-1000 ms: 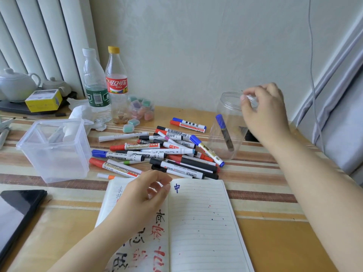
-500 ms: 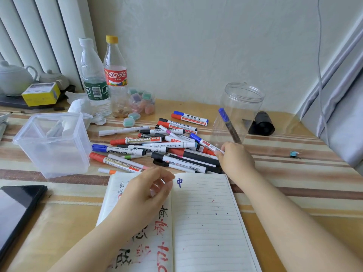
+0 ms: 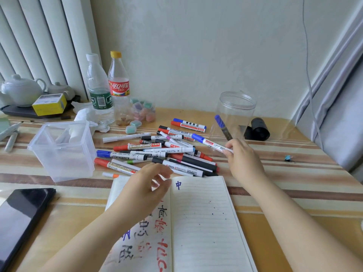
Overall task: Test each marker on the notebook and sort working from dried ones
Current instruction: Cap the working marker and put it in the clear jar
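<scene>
An open lined notebook (image 3: 204, 222) lies at the table's front, its left page covered in red, black and blue test writing. Behind it sprawls a pile of several whiteboard markers (image 3: 157, 150). My right hand (image 3: 242, 160) pinches the tail of a blue-capped white marker (image 3: 208, 143), lifted off the right side of the pile. My left hand (image 3: 145, 187) rests on the notebook's left page with fingers loosely curled and empty. A clear round jar (image 3: 235, 112) at the back right holds one blue-capped marker (image 3: 223, 126). A clear square bin (image 3: 62, 150) stands at the left.
Two plastic bottles (image 3: 110, 89) and a small jar of pastel erasers (image 3: 143, 111) stand near the wall. A black roll (image 3: 257, 129) lies right of the jar, a dark tablet (image 3: 21, 218) at front left, a teapot (image 3: 21, 91) and yellow box (image 3: 50, 104) at back left.
My right hand came down from the jar's rim to the marker pile and now holds a blue-capped marker lifted from it. My left hand stayed on the notebook.
</scene>
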`<act>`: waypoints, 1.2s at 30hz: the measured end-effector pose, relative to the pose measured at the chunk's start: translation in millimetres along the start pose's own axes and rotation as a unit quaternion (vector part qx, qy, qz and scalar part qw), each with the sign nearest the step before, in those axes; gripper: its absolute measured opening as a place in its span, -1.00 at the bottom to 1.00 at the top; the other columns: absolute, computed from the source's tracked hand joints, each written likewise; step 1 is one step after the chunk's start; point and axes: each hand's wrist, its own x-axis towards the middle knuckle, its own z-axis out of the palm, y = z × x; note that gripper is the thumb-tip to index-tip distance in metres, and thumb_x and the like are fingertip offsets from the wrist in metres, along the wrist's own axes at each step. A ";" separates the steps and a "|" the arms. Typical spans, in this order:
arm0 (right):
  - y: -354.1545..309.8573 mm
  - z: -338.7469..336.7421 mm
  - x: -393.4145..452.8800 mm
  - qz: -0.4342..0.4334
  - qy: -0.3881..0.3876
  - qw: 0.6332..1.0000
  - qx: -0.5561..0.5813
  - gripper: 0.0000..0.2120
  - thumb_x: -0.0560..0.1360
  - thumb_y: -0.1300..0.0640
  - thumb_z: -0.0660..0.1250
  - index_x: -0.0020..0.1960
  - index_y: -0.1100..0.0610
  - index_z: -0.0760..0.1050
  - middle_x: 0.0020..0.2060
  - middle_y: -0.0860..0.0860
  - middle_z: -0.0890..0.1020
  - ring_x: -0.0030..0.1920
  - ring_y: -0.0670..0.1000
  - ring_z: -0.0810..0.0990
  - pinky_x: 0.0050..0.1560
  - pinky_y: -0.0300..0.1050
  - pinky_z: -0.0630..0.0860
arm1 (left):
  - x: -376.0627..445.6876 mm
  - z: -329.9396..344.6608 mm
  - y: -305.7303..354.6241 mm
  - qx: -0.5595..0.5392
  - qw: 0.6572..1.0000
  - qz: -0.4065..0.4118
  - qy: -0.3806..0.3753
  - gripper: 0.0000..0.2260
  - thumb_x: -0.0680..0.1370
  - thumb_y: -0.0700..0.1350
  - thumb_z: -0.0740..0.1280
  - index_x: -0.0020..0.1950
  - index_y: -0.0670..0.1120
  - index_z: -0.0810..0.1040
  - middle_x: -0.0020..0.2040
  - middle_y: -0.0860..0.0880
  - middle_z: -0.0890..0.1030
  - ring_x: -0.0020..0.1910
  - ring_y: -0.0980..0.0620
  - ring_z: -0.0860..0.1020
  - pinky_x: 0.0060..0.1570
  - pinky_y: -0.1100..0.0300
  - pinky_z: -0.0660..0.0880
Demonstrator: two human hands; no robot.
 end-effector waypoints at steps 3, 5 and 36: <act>-12.0 -24.9 -10.8 -0.029 0.006 0.990 0.141 -0.89 0.54 0.17 0.29 0.05 0.12 0.51 -0.03 -0.03 0.51 -0.11 -0.02 0.52 -0.13 -0.24 0.36 | 8.5 -3.8 6.9 0.042 0.998 0.048 0.026 -0.78 0.49 -0.20 0.35 0.06 0.08 0.50 0.05 0.24 0.46 -0.03 0.28 0.49 -0.06 0.43 0.42; -19.1 -36.0 -22.5 -0.039 -0.043 0.979 0.197 -0.92 0.52 0.14 0.32 0.00 0.01 0.52 -0.11 -0.07 0.52 -0.20 -0.10 0.49 -0.21 -0.40 0.34 | 14.5 -5.3 11.2 0.091 0.990 0.093 0.046 -0.69 0.48 -0.19 0.37 0.21 -0.01 0.48 0.25 0.14 0.38 0.20 0.18 0.40 0.13 0.29 0.35; -91.9 -36.5 -85.7 0.124 -0.219 0.740 0.623 -0.65 0.49 0.34 0.25 -0.41 0.15 0.22 -0.70 -0.02 0.33 -0.56 -0.02 0.15 -0.40 -0.09 0.01 | -17.2 -8.1 34.6 -0.008 0.982 0.002 -0.188 -0.59 0.41 0.25 0.05 -0.20 -0.08 0.41 -0.41 0.09 0.35 -0.45 0.16 0.30 -0.40 0.34 0.26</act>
